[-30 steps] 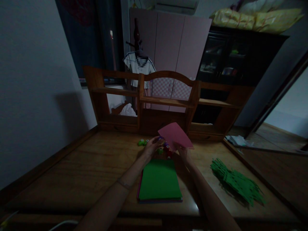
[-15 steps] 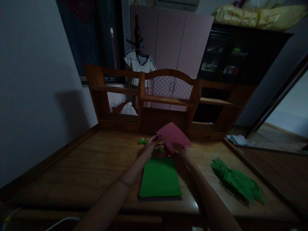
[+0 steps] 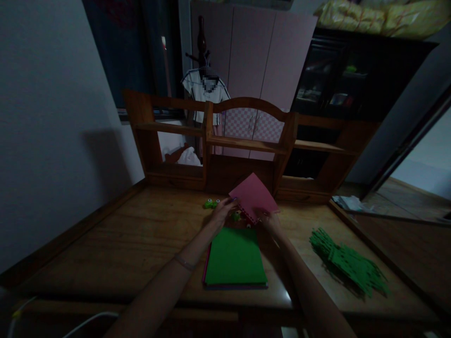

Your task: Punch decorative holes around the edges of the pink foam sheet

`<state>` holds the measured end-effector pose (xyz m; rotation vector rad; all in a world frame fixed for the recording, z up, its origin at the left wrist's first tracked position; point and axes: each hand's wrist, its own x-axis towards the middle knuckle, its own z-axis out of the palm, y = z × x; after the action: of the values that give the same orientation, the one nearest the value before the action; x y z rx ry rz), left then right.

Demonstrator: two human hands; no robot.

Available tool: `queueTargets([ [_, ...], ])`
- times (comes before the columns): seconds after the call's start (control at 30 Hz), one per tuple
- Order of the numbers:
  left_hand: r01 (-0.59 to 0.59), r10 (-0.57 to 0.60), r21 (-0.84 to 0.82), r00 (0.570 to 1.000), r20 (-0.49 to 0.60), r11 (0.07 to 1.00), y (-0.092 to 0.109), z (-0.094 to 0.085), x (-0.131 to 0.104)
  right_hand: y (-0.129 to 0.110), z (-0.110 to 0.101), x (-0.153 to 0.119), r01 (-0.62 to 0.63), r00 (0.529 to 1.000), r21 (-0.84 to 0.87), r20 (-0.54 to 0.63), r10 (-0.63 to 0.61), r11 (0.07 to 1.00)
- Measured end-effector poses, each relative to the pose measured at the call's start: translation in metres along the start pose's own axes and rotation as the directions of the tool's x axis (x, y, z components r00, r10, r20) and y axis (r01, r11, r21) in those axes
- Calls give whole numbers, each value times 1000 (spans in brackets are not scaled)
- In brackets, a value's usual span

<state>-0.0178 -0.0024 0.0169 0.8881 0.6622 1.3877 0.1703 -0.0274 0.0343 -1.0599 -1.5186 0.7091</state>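
Note:
A pink sheet of paper [image 3: 254, 195] is held up at a slant over the far side of the desk, with a row of small cut-outs along its near edge. The fingers of my left hand [image 3: 221, 211] pinch its left side. My right hand [image 3: 270, 223] grips the sheet near its lower right edge. Beneath the paper sit a small green frog-like thing [image 3: 236, 216] with round eyes and a red one [image 3: 248, 226], both partly hidden. Another green frog-like thing [image 3: 210, 204] stands just left of my left hand. Nearer me lies a stack of green sheets [image 3: 235, 258].
A heap of green cut paper strips [image 3: 347, 263] lies on the right of the wooden desk [image 3: 141, 239]. A wooden shelf unit [image 3: 248, 145] bounds the desk at the back. A white cable [image 3: 92, 318] hangs near the front left edge.
The pink sheet has tilted up slightly and its cut edge now shows more plainly. Both hands have shifted only a little; my right hand is closer to the cut edge.

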Motion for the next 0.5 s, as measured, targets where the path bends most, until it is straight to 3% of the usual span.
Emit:
queueTargets([
  [0.27, 39, -40, -29, 999, -12, 999, 4, 3, -2, 24, 2, 2, -42, 999, 38, 27, 41, 998],
  [0.5, 61, -61, -38, 998, -9, 997, 3, 2, -1, 13, 6, 2, -112, 993, 185, 62, 102, 976],
])
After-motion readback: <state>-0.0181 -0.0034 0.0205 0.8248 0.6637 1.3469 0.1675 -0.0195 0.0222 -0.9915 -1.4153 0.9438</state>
